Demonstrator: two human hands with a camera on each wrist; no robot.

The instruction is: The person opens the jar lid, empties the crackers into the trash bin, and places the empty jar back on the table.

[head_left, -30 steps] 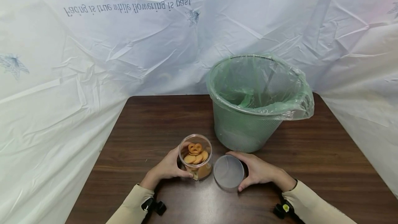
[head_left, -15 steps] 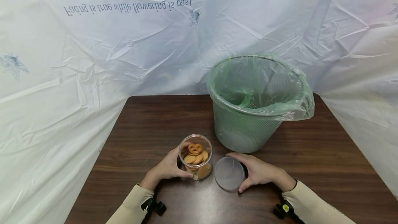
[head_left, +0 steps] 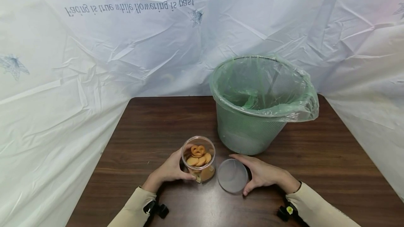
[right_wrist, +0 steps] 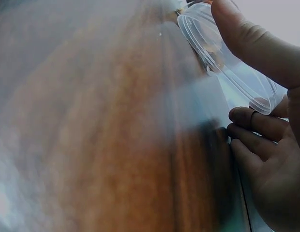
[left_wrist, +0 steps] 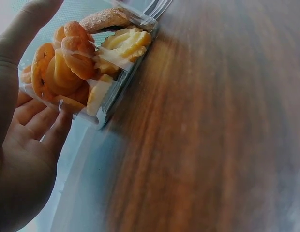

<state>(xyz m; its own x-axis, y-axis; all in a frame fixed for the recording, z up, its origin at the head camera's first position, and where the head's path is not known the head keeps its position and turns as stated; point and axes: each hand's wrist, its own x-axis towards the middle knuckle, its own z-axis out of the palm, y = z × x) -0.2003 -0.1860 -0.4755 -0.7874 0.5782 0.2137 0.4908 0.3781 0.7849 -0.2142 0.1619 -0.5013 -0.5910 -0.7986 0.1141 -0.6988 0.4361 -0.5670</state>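
A clear round jar [head_left: 206, 173] of cookies stands on the table, its top uncovered. Pretzel-shaped and round cookies [head_left: 198, 160] fill it in the head view. My left hand [head_left: 172, 167] grips the jar from the left, thumb in front and fingers behind. In the left wrist view, cookies [left_wrist: 67, 67] show through the jar's wall. Just right of the jar is a clear round plastic lid [head_left: 233, 176], low at the tabletop. My right hand [head_left: 262, 172] holds the lid's right edge between thumb and fingers. The right wrist view shows the lid [right_wrist: 227, 72] between them.
A mesh wastebasket [head_left: 249, 132] with a green plastic liner [head_left: 300, 109] stands behind the lid, toward the back right. The dark wooden table [head_left: 151, 125] ends at white printed sheeting [head_left: 142, 52] at the back and sides.
My right hand has lowered the lid slightly toward the table and the near side, and its thumb has shifted a little. The left hand and jar have stayed still.
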